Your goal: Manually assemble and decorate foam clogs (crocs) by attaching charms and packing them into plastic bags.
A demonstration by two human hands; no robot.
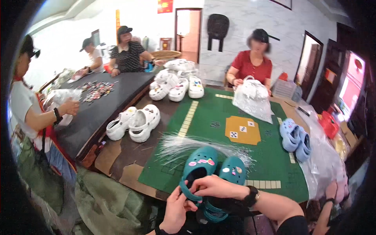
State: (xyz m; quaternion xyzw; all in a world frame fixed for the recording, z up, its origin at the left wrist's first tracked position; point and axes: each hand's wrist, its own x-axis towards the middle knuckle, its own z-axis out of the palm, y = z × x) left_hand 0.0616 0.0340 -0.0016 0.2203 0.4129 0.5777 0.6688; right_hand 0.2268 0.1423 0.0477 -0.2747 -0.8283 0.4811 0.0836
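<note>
At the near edge of the table stands a pair of teal clogs decorated with small colourful charms. My left hand [177, 209] grips the left teal clog [207, 154] by its heel strap. Reaching across from the right, my right hand [211, 186] is closed at the same strap, fingertips pinched near the clog's opening; anything small between them is hidden. The right teal clog [231, 172] sits beside it, its heel partly behind my right wrist. Just beyond both clogs lies a bundle of thin clear plastic strands [176, 145] on the green mat [211, 113].
White clogs [144, 123] stand left of the mat, more white clogs [178, 88] are heaped behind. Light blue clogs [290, 135] sit at the right. Across the table a person handles a clear plastic bag [254, 100]. Others work around a dark table [113, 113] with scattered small pieces [98, 91].
</note>
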